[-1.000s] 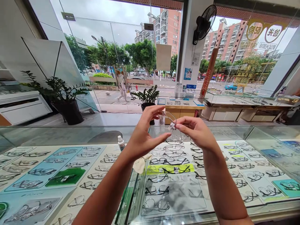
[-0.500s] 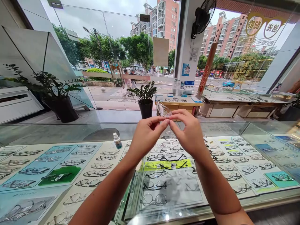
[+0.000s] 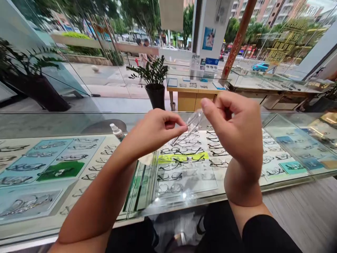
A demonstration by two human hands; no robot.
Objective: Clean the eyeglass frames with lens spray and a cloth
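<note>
Both my hands are raised over a glass display counter (image 3: 237, 191). A pair of clear-framed glasses (image 3: 193, 121) hangs between them, tilted, with a thin temple arm slanting down to the left. My left hand (image 3: 154, 131) pinches one end with thumb and fingers closed. My right hand (image 3: 237, 124) is curled, its fingertips pinching the other end. Under the glass lie rows of eyeglass frames (image 3: 184, 151) on white, blue and yellow-green mats.
A small white dropper bottle (image 3: 116, 131) stands on the counter left of my left hand, a pale cloth (image 3: 146, 160) beneath it. Potted plants (image 3: 154, 82) and another wooden display counter (image 3: 197, 95) stand beyond. Glass shopfront behind, with people passing outside.
The view has tilted down and my hands have come closer. The glasses have turned from nearly level to slanted, and my right hand now curls higher over them.
</note>
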